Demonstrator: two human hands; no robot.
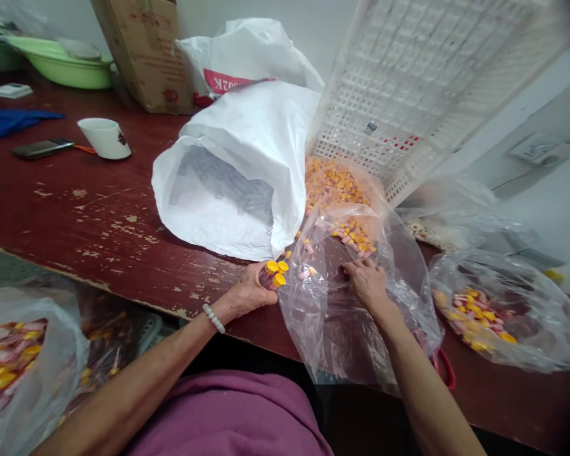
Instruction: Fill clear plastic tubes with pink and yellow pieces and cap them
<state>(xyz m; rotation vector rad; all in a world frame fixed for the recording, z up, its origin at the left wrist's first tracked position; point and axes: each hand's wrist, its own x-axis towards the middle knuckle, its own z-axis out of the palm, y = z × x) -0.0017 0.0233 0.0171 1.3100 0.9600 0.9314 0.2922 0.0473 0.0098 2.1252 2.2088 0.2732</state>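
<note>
My left hand (249, 294) is closed around three small clear tubes with yellow caps (276, 273), caps upward, at the table's front edge. Just beyond it a white sack (232, 133) lies with its mouth towards me, and clear uncapped tubes (228, 183) rest inside. To the right, my right hand (368, 285) is over the opening of a clear plastic bag (323, 329), palm down, fingers apart and stretched forward. Many small yellow caps with pinkish lower parts (335, 190) are heaped at the bag's far end, a few scattered nearer. I make out nothing held in the right hand.
A white plastic crate (408, 82) stands tilted behind the caps. Another clear bag (508, 310) of yellow-and-pink pieces sits at right, and one more (52, 335) is low at left. A white cup (105, 138), phone (42, 149), cardboard box (147, 57) and green basin (66, 66) occupy the far left.
</note>
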